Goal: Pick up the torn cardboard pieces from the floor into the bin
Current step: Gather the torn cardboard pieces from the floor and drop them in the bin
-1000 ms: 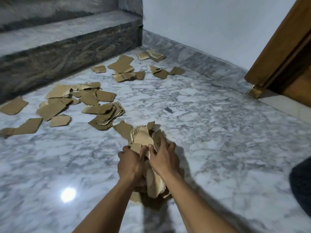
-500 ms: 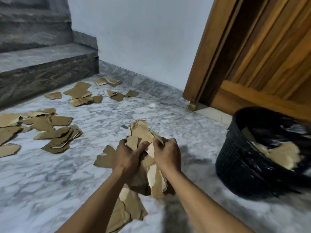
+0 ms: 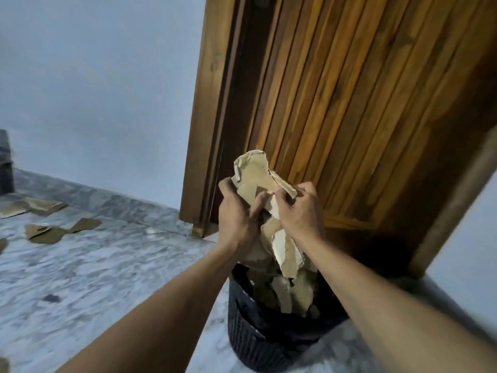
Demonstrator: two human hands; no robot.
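Observation:
A thick bundle of torn brown cardboard pieces (image 3: 255,179) is clamped between my left hand (image 3: 238,219) and my right hand (image 3: 298,215). Both hands grip it from the sides, directly above the black mesh bin (image 3: 258,337). The bundle's lower pieces hang down past the bin's rim, where more cardboard lies inside. My forearms hide part of the rim. Other torn pieces (image 3: 56,230) lie on the marble floor at the left.
A wooden door (image 3: 349,103) and its frame stand right behind the bin. A pale wall with a marble skirting runs to the left. A small dark scrap (image 3: 51,298) lies on the floor. More cardboard (image 3: 35,205) sits near the skirting at far left.
Both hands lifted the bundle off the floor and swung it right, to above the bin. My view turned from the stairs and scattered pieces toward the door.

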